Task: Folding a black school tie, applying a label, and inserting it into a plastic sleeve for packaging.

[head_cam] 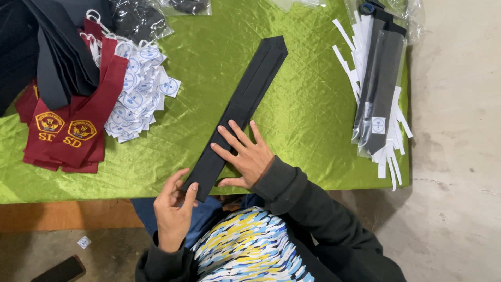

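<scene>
Black necktie point(245, 99) laid diagonally on the green cloth-covered surface point(292, 125), pointed end toward the far edge, blunt end overhanging the near edge. Folded seam side up, two flaps meeting along the middle.

Right hand point(248, 154) flat on the tie's lower part, fingers spread wide, palm down, pinning the fabric; nothing grasped. Left hand point(175, 201) at the near end, thumb and fingers pinched narrowly on the tie's corner at the surface's edge.

Step in hand, as judged: flattening and aligning the folded tie, one hand holding, the other tending the blunt end.

Next move would call for: steady pressure from the right hand so the centre fold does not open, and an even pull on the near end.

Nearby: stack of maroon ties with yellow emblems point(65, 130), pile of white round-marked tags point(138, 96), bagged dark ties over white strips point(378, 94) at right.
</scene>
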